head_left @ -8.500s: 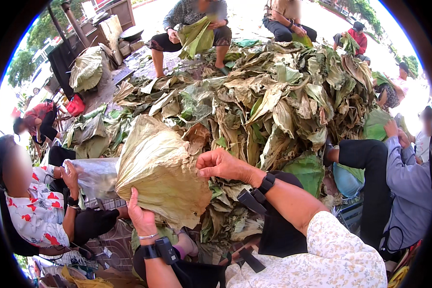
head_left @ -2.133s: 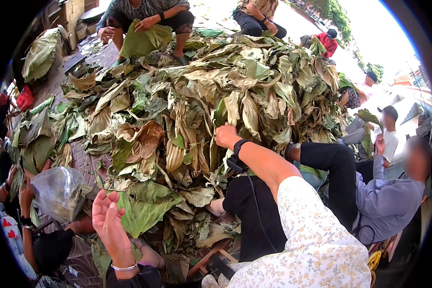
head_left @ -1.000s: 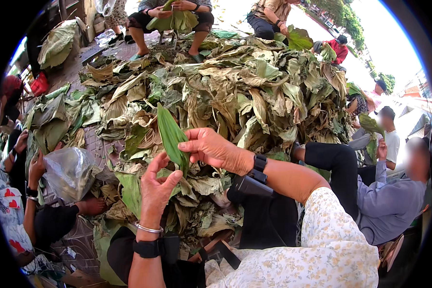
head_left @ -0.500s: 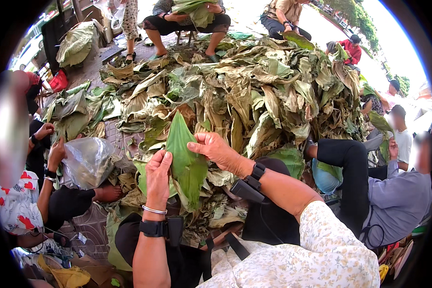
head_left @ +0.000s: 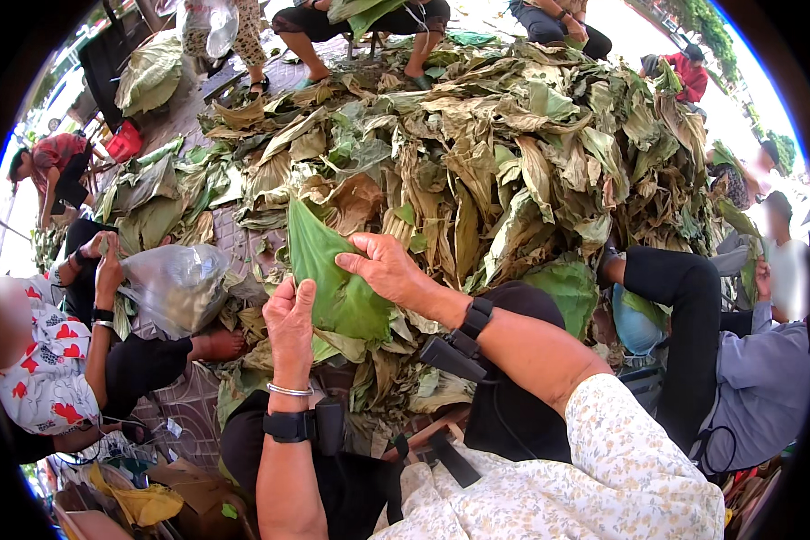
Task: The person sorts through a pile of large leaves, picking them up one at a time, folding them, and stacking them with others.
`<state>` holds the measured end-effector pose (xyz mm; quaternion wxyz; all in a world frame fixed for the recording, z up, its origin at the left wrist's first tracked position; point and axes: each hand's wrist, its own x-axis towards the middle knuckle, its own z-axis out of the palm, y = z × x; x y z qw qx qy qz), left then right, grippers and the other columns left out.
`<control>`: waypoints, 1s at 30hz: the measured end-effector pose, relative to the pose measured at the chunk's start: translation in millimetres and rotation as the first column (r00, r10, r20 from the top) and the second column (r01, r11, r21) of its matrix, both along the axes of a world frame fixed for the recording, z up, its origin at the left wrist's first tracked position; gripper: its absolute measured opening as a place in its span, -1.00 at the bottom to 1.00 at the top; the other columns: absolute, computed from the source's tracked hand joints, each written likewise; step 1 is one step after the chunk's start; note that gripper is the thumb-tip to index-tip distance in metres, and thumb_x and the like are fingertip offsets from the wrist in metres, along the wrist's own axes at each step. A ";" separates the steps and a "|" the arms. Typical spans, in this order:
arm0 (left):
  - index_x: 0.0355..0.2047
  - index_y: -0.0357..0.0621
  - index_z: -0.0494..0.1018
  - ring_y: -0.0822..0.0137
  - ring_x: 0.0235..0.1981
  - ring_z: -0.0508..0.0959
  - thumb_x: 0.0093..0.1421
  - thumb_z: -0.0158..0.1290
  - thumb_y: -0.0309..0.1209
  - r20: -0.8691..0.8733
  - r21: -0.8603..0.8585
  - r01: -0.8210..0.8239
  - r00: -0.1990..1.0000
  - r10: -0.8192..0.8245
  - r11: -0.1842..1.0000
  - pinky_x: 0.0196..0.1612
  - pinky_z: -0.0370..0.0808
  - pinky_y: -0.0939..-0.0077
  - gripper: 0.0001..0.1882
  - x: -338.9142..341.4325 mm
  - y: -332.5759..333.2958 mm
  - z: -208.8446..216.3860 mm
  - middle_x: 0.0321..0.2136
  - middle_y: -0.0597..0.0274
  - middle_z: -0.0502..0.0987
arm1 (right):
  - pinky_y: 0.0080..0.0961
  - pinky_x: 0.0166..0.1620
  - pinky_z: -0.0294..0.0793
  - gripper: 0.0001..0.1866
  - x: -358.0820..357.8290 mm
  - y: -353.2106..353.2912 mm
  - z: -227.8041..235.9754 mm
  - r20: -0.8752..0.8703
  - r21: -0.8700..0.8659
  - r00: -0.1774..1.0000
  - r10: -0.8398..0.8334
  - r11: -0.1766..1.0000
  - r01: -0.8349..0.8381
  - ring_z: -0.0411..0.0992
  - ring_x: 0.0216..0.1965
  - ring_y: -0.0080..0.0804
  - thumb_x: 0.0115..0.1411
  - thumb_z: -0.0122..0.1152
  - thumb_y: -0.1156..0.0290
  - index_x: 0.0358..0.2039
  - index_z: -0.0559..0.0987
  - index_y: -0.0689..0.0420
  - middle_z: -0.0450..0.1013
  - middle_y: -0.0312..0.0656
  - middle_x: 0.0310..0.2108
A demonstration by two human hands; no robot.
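A broad green leaf (head_left: 335, 286), folded to a point at its top, stands upright in front of me. My right hand (head_left: 389, 277) pinches its right side, thumb on the near face. Curled against the lower left edge of the same leaf is my left hand (head_left: 290, 328), its thumb raised beside the fingers, which are partly hidden. Beyond both hands rises a large heap of dried, crumpled brown and green leaves (head_left: 477, 171).
At my left, a person with a clear plastic bag (head_left: 178, 286) sits beside the heap. On the right sits another person in a grey-blue top (head_left: 765, 387), with a blue bag (head_left: 634, 324) nearby. Several people surround the far side. Cardboard and yellow cloth (head_left: 144, 504) lie at lower left.
The green leaf has tilted left and spread wider. Both hands shifted slightly left, and the right hand rose a little. The whole view has also shifted somewhat.
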<state>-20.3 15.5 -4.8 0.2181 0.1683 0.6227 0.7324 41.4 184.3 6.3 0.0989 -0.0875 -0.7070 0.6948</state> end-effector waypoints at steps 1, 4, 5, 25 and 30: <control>-0.25 -0.30 0.45 0.64 -0.47 0.40 0.13 0.13 -0.36 0.082 0.060 0.056 0.995 -0.061 0.997 -0.38 0.38 0.75 -0.73 5.3 2.7 9.3 -0.44 0.42 0.50 | -0.61 -0.39 0.29 -0.77 0.1 -0.7 2.9 0.002 -0.030 1.000 -0.006 1.000 0.006 0.20 -0.48 -0.71 0.16 0.11 0.36 -0.33 0.51 0.30 0.39 -0.37 -0.56; -0.19 -0.32 0.45 0.60 -0.41 0.47 0.01 0.22 -0.46 0.151 -0.012 0.236 0.961 -0.232 0.972 -0.32 0.43 0.72 -0.66 5.7 0.3 15.9 -0.35 0.33 0.54 | -0.68 -0.38 0.31 -0.78 -1.7 3.7 -0.6 -0.006 -0.084 1.000 0.022 0.996 -0.023 0.26 -0.45 -0.76 0.18 0.11 0.36 -0.31 0.51 0.29 0.41 -0.41 -0.49; -0.19 -0.32 0.45 0.60 -0.40 0.47 0.00 0.23 -0.49 0.160 -0.045 0.268 0.953 -0.258 0.962 -0.31 0.43 0.72 -0.65 6.4 0.0 18.8 -0.35 0.32 0.54 | -0.71 -0.37 0.33 -0.78 -2.3 6.4 0.1 0.005 -0.070 0.999 0.041 0.997 -0.040 0.28 -0.43 -0.78 0.20 0.11 0.35 -0.29 0.51 0.28 0.43 -0.42 -0.45; -0.13 -0.38 0.37 0.43 -0.26 0.50 -0.10 -0.16 -0.73 0.236 -0.052 0.361 0.910 -0.340 0.931 -0.10 0.41 0.60 -0.56 -5.4 -14.1 3.1 -0.22 0.18 0.50 | -0.59 -0.42 0.44 -0.84 -9.3 28.9 6.9 0.112 -0.599 0.990 -0.084 0.789 0.135 0.41 -0.51 -0.60 0.19 0.10 0.38 -0.41 0.50 0.22 0.46 -0.31 -0.51; -0.16 -0.34 0.40 0.37 -0.35 0.56 0.14 -0.05 -0.50 0.647 0.302 -0.024 0.739 -0.186 0.953 -0.21 0.50 0.56 -0.74 10.2 -2.5 29.8 -0.30 0.17 0.54 | -0.58 -0.43 0.45 -0.82 -12.1 28.7 4.7 0.121 -0.689 0.990 -0.068 0.713 0.133 0.40 -0.53 -0.59 0.20 0.10 0.35 -0.43 0.50 0.21 0.46 -0.30 -0.52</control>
